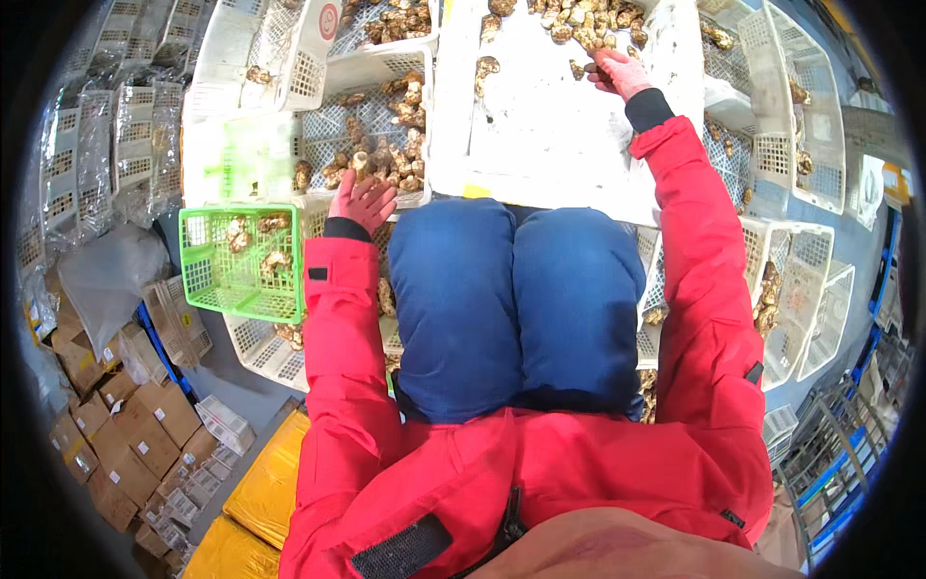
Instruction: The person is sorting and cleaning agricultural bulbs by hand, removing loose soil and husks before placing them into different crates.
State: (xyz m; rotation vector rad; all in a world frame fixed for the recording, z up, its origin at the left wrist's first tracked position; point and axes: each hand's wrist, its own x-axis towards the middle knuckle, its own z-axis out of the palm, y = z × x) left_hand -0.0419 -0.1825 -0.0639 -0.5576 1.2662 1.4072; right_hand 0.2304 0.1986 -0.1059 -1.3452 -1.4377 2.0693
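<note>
My left hand (364, 204) is palm up with its fingers spread over the near edge of a white crate (367, 69). Just beyond its fingertips, an upright pale-stemmed mushroom (361, 162) stands among other brown, knobbly mushrooms in that crate. My right hand (622, 73) reaches to the far part of a white tabletop (550, 145), at the near edge of a loose mushroom pile (588, 21). Its fingers are curled together around what looks like a brown mushroom, mostly hidden by them. A small mushroom (577, 69) lies just left of those fingertips.
A green basket (241, 210) with a few mushrooms sits left of my left forearm. White mesh crates (815, 116) flank the table and my legs. Cardboard boxes (130, 449) and yellow wrapped parcels (265, 487) lie at lower left. A metal cart (839, 463) stands at lower right.
</note>
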